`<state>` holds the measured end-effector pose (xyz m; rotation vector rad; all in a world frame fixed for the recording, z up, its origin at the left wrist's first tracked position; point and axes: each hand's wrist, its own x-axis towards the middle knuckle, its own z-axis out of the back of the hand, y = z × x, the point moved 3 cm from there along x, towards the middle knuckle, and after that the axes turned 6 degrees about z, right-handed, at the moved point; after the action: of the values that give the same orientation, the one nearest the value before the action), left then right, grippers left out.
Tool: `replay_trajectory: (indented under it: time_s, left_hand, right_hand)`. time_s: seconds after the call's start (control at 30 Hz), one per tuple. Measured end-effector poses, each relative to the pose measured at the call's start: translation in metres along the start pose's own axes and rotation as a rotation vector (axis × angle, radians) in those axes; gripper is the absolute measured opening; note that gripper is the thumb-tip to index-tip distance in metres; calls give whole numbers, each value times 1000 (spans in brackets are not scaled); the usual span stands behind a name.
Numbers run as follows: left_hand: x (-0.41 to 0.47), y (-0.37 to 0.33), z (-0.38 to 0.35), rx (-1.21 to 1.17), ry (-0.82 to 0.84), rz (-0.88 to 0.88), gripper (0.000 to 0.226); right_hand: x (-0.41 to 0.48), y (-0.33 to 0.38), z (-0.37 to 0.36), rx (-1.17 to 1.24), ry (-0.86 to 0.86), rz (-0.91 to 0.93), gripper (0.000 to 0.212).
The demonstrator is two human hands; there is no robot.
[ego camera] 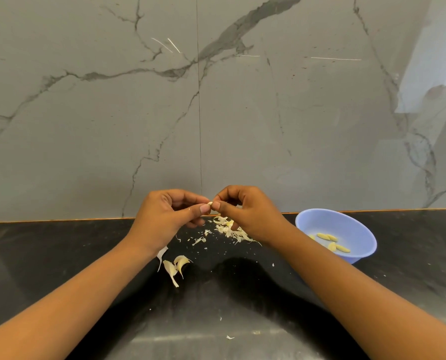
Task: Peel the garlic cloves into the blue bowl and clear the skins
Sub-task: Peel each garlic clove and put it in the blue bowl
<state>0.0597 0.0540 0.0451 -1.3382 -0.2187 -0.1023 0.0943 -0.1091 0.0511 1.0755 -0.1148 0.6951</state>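
Left hand (164,216) raised above the black worktop (60,255), fingers (205,208) curled, thumb and forefinger pinching one end of a small garlic clove (210,203). Below its wrist, two unpeeled cloves (177,266) lie on the worktop with a loose strip of skin just beside them. Centre: clove held in the air between both hands, mostly hidden by the fingertips. Under the hands, a pile of skins (228,228) scattered on the worktop, small flakes spread around it. Right hand (247,211) fingers curled, thumb and forefinger pinching the clove's other end. Far right: blue bowl (359,229) on the worktop near the marble wall (216,100), several peeled cloves (332,241) inside.
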Motion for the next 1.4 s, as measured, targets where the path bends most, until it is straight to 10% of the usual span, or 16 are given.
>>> replay_trajectory:
  time_s: [0.53, 1.4]
  left_hand:
    - [-1, 6, -6, -241, 73, 272, 12]
    - [-3, 4, -11, -99, -8, 109, 12]
  right_hand:
    - [-1, 1, -1, -205, -94, 97, 10]
    - [-1, -8, -6, 23, -132, -141, 12]
